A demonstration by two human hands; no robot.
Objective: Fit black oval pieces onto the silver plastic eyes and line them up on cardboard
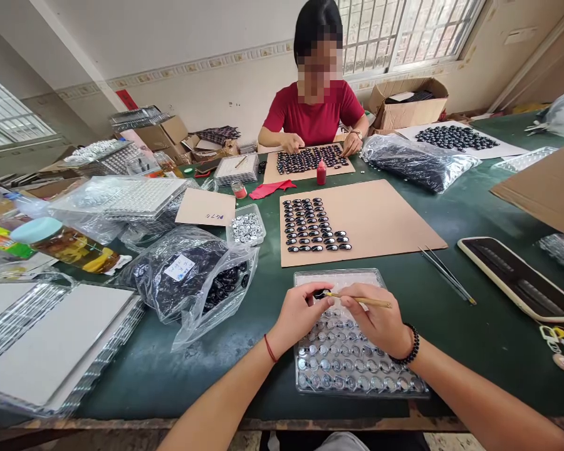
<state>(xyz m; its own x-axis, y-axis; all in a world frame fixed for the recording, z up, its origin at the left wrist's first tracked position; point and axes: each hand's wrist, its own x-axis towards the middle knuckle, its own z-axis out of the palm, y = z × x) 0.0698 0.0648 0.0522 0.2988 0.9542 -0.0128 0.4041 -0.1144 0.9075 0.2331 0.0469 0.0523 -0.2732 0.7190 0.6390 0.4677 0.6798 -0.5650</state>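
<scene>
Two hands meet over a clear blister tray (357, 376) at six o'clock. The left hand (298, 313) pinches a small dark oval piece (320, 294), fingers closed on it; the right hand (380, 322) grips a thin brush (361, 300), tip touching that piece. At twelve o'clock, a cardboard sheet (385, 219) carries rows of finished-looking dark pieces (313, 225) on its left part only. At ten o'clock a plastic bag (192, 282) holds many more, so plenty seems left. Farther off, a person (314, 106) works on another board.
</scene>
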